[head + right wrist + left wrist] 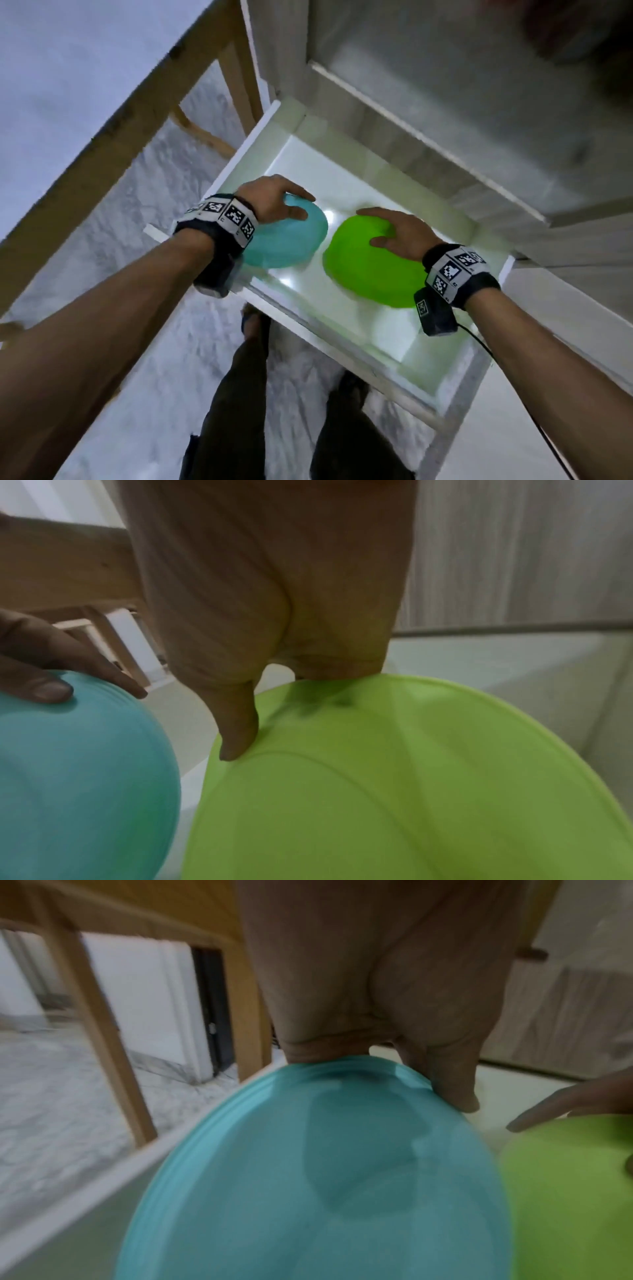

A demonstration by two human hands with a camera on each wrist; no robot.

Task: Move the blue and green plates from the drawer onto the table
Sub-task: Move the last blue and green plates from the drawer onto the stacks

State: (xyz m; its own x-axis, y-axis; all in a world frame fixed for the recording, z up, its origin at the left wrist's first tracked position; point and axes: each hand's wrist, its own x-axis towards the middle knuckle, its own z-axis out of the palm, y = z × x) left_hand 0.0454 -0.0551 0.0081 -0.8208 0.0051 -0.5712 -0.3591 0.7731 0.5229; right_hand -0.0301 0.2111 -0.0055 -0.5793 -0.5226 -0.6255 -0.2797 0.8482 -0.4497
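Observation:
A blue plate (291, 240) (325, 1191) (75, 777) and a green plate (363, 263) (394, 791) (575, 1191) lie side by side over the open white drawer (342, 322). My left hand (277, 202) (377, 1066) grips the blue plate's far rim, thumb on top and fingers curled under. My right hand (390, 229) (291, 704) holds the green plate's far rim the same way. Both plates look tilted up at the gripped edge.
A wooden table frame (113, 137) (103, 1031) stands left of the drawer. The grey cabinet front (445, 113) rises behind it. My legs (239, 411) stand on the marble floor (164, 359) below the drawer's front edge.

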